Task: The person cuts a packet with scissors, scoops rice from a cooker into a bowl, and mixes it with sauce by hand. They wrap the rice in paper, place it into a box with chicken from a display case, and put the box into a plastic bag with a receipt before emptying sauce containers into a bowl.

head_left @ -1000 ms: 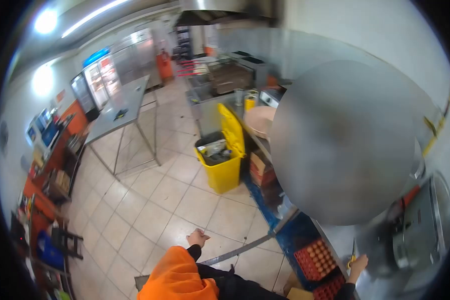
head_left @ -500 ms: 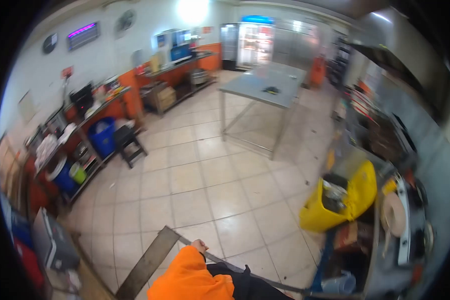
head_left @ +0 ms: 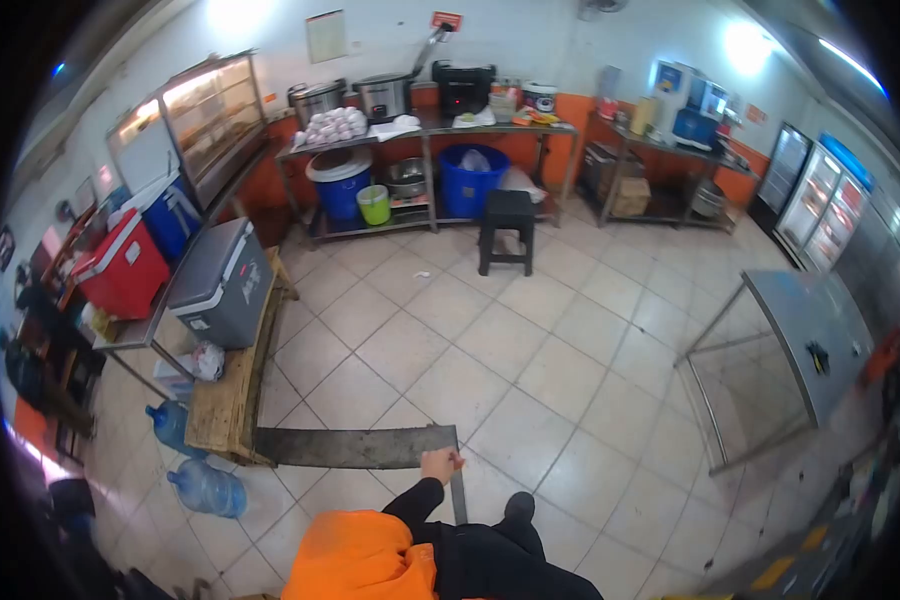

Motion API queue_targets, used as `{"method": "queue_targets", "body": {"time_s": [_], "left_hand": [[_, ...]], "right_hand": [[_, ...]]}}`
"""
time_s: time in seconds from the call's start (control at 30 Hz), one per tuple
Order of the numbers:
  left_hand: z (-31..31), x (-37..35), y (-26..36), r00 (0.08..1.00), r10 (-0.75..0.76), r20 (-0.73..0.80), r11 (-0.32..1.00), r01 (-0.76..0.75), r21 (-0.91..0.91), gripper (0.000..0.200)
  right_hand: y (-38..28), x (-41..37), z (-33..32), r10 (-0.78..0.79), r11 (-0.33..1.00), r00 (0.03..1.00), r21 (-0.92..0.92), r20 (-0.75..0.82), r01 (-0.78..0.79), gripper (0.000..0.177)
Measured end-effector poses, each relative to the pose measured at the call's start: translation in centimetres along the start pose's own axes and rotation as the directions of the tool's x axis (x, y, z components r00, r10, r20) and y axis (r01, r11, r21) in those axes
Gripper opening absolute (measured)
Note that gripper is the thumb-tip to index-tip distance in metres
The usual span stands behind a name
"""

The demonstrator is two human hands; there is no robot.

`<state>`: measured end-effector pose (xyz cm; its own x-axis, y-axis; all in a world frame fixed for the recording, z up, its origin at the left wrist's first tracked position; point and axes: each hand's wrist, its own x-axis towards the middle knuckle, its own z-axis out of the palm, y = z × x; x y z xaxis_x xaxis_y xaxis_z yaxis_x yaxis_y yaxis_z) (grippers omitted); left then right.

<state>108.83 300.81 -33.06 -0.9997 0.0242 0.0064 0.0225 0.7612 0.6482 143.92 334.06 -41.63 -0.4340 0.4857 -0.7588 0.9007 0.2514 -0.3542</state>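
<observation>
The dark strip (head_left: 345, 448) lies flat on the tiled floor (head_left: 560, 370), on the wearer's side of the black stool (head_left: 510, 218) and to the left of it. The left hand (head_left: 440, 463), coming from a black sleeve (head_left: 417, 502), shows in front of the strip's right end, also on the wearer's side of the stool. Its fingers look loosely curled, though the picture is too soft to say whether they hold anything or touch the strip. The right hand is out of view, so I cannot tell its state.

To the left of the stool, well apart from it, a wooden desk (head_left: 220, 402) carries a grey cooler (head_left: 213, 285); farther left of the stool and nearer the wearer are two water jugs (head_left: 208, 488). Behind the stool runs a steel desk (head_left: 430, 132). On its lower shelf a blue tub (head_left: 467, 188) sits just behind the stool, with a green bucket (head_left: 374, 206) farther to the stool's left. To the right of the stool, well apart, a metal desk (head_left: 792, 308) bears a small black object (head_left: 817, 357).
</observation>
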Motion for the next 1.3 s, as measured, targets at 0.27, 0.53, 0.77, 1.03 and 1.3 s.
{"method": "queue_targets", "body": {"time_s": [0.27, 0.53, 0.77, 1.03, 1.3], "left_hand": [[-2.6, 7.8, -5.2, 0.686, -0.582, -0.437, 0.808, 0.430, -0.402, 0.019], [-4.8, 9.1, -5.7, 0.388, -0.819, -0.423, 0.571, 0.626, -0.531, 0.011], [-6.3, 17.9, -19.1, 0.062, -0.932, -0.356, 0.306, 0.659, -0.687, 0.008], [-14.4, 47.3, -26.9, 0.266, -0.852, -0.451, 0.523, 0.471, -0.711, 0.022], [-23.7, 71.2, -34.4, 0.341, -0.872, -0.352, 0.477, 0.421, -0.772, 0.026]], "right_hand": [[-9.5, 20.8, -10.8, -0.086, 0.781, 0.971, -0.591, 0.221, 0.204, 0.036], [-51.8, 39.8, -22.7, -0.598, 0.438, 0.798, -0.803, 0.076, 0.405, 0.027], [-87.2, 41.6, -3.6, -0.748, 0.651, 0.660, -0.120, 0.060, 0.749, 0.020], [-96.6, 43.4, 11.1, -0.410, 0.422, 0.640, -0.487, 0.649, 0.765, 0.027], [-109.5, 61.3, 12.0, -0.174, -0.041, 0.683, -0.699, 0.709, 0.714, 0.034]]}}
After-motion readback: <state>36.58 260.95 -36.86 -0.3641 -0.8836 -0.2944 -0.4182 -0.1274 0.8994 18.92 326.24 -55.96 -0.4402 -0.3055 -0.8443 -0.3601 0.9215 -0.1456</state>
